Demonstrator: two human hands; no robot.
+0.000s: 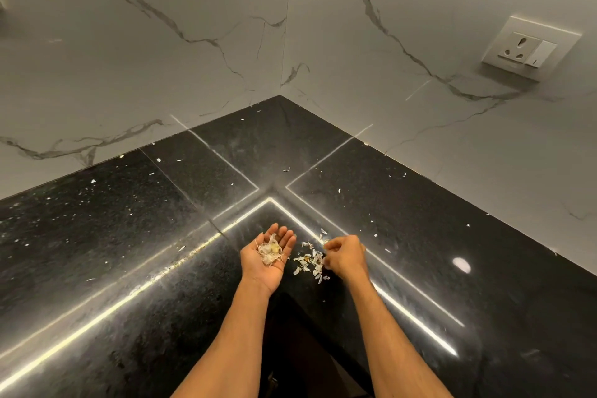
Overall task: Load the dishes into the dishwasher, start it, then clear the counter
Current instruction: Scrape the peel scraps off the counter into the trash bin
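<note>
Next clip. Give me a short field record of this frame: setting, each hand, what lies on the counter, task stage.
setting: black counter in a corner of marble walls; socket on the right wall
left hand: palm up, cupped, carrying peels
right hand: fingers curled at a pile of scraps on the counter; whether it pinches any is hidden
flakes: small, scattered across the counter
dishes, dishwasher: not in view
stage: clearing the counter, not finished
</note>
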